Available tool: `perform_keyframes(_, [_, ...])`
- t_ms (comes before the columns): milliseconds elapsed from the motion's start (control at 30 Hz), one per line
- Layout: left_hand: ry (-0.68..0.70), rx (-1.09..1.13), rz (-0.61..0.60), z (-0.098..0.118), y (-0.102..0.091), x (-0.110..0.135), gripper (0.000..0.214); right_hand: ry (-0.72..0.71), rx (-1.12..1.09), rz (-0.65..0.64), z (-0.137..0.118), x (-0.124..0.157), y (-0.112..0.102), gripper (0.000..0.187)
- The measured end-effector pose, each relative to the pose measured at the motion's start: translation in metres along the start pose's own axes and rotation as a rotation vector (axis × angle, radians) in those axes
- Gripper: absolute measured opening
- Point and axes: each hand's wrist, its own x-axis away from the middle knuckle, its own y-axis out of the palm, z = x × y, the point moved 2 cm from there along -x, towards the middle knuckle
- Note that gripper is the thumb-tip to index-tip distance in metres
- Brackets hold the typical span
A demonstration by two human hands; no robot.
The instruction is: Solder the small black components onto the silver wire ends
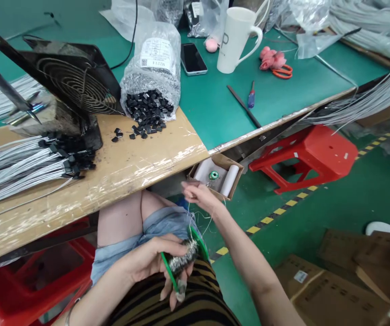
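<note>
My left hand is wrapped round a spool of solder wire with green flanges, held above my lap. A pale wrapping covers one of its fingertips. From the spool a thin, loosely curled length of solder wire rises towards my right hand. That hand is closed in a pinch beside the table edge, with the wire running up to its fingers. Just beyond it is an open cardboard box holding white rolls and a small green reel.
On the table lie bundled white cables with black ends. A fan, a soldering iron and a bag of black parts stand behind. A mug is farther back. A red stool and cartons are right.
</note>
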Motion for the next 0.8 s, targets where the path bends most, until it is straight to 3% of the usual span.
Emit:
perform_keyframes(100, [0.041, 0.006, 0.1, 0.008, -0.013, 0.002, 0.033, -0.104, 0.015, 0.075, -0.021, 0.015, -0.033, 0.033])
perform_keyframes(200, [0.132, 0.054, 0.185, 0.019, -0.027, 0.011, 0.036, -0.176, 0.03, 0.112, -0.027, 0.057, -0.063, 0.024])
perform_keyframes(300, [0.232, 0.121, 0.181, 0.028, -0.031, 0.02, 0.036, -0.135, 0.041, 0.1, -0.008, 0.099, -0.076, 0.02])
perform_keyframes(400, [0.291, 0.163, 0.097, 0.029, -0.026, 0.021, 0.042, 0.008, 0.035, 0.095, 0.03, 0.115, -0.068, 0.021])
perform_keyframes(500, [0.28, 0.161, -0.011, 0.021, -0.018, 0.014, 0.052, 0.145, 0.032, 0.114, 0.071, 0.099, -0.046, 0.022])
perform_keyframes(600, [0.229, 0.125, -0.072, 0.012, -0.011, 0.008, 0.056, 0.224, 0.015, 0.135, 0.094, 0.061, -0.02, 0.027])
perform_keyframes(700, [0.127, 0.035, -0.085, 0.007, -0.006, 0.007, 0.046, 0.187, -0.026, 0.21, 0.087, 0.012, -0.004, 0.032])
perform_keyframes(800, [0.026, -0.084, -0.045, 0.006, -0.003, 0.006, 0.03, 0.066, -0.088, 0.321, 0.053, -0.024, -0.01, 0.033])
